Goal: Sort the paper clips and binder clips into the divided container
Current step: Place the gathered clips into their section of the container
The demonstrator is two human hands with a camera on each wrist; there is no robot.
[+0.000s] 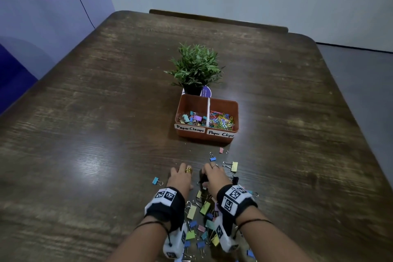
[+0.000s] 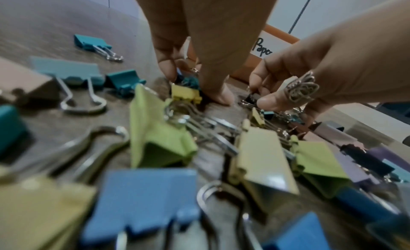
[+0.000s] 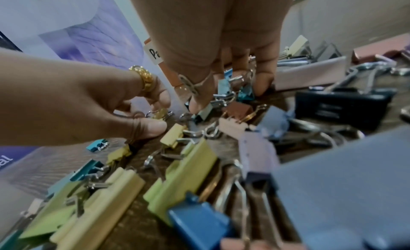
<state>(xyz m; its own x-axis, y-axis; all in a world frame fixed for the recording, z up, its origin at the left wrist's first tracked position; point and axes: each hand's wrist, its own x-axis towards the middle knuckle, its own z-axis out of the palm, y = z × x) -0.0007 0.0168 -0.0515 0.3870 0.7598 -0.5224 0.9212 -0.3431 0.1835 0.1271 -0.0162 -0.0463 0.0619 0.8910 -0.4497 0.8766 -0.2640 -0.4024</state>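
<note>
A mixed-colour pile of binder clips (image 1: 204,217) lies near the table's front edge, under my wrists. At the pile's far end my left hand (image 1: 180,173), with a gold ring, pinches a small yellow binder clip (image 3: 160,113) between thumb and finger. Beside it my right hand (image 1: 212,173) has its fingers curled round a few small binder clips (image 3: 235,89), blue and teal. Beyond both hands stands the orange divided container (image 1: 235,110): binder clips (image 1: 190,117) fill its left half, labelled "Paper Clamps", and paper clips (image 1: 221,121) its right half, labelled "Paper Clips".
Loose binder clips lie apart from the pile: teal (image 1: 157,181) to the left, yellow (image 1: 233,166), blue (image 1: 212,158) and pink (image 1: 222,150) toward the container. A potted green plant (image 1: 195,68) stands right behind the container. A chair back (image 1: 219,20) shows at the wooden table's (image 1: 95,134) far edge.
</note>
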